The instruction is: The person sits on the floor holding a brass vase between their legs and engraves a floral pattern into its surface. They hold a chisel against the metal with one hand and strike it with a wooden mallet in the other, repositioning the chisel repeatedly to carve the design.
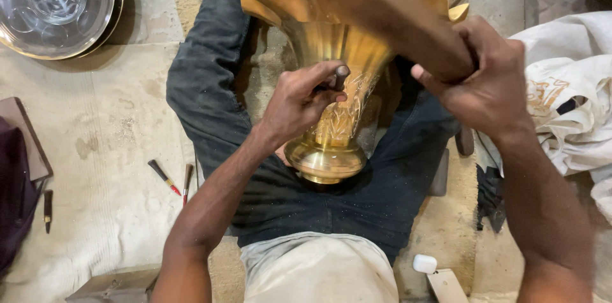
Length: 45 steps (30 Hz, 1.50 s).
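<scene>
Floor mat [95, 150] — two chisels [175, 179], one brass vase [331, 86], perhaps mallet-struck.

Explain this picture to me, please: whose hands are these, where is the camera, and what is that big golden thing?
There is no machine here. One camera sits on a person's head and looks down, so you see their own arms and lap. Across the legs lies a brass vase with a wavy rim and a round foot. The left hand grips a small dark metal tool pressed against the vase's patterned side. The right hand grips a wooden handle, blurred by motion. On the floor to the left lie small hand tools and shiny metal plates; to the right, white cloth.
</scene>
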Each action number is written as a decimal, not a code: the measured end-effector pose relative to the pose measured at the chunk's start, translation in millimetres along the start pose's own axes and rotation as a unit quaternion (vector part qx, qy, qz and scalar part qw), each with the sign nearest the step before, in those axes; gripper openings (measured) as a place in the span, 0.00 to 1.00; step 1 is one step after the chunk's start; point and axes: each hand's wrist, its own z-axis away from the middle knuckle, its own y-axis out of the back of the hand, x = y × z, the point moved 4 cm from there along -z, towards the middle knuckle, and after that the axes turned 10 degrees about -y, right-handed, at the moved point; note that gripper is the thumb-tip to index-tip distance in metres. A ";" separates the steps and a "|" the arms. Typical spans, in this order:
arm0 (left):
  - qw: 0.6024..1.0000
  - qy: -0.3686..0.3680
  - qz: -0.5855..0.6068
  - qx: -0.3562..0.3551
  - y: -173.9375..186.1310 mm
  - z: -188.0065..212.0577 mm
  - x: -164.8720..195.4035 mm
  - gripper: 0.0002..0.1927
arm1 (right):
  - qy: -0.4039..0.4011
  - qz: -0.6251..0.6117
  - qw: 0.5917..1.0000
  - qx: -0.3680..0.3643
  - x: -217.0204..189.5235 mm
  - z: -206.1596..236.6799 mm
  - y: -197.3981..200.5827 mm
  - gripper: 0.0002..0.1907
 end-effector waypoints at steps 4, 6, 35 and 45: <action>0.999 0.030 0.007 -0.009 -3.5 1.0 -2.8 0.17 | -0.037 0.232 0.969 -0.081 -4.8 -6.6 -5.5 0.14; 0.996 0.073 -0.032 -0.034 -5.5 2.2 -6.7 0.15 | -0.047 0.272 0.955 -0.106 -4.8 -10.6 -8.8 0.11; 0.999 0.031 -0.026 -0.008 -8.7 5.0 -14.7 0.11 | -0.078 0.370 0.924 -0.049 2.4 14.4 -7.2 0.10; 0.997 0.071 -0.024 -0.004 -27.1 4.1 5.7 0.19 | -0.074 0.237 0.968 0.020 25.8 24.9 -4.4 0.12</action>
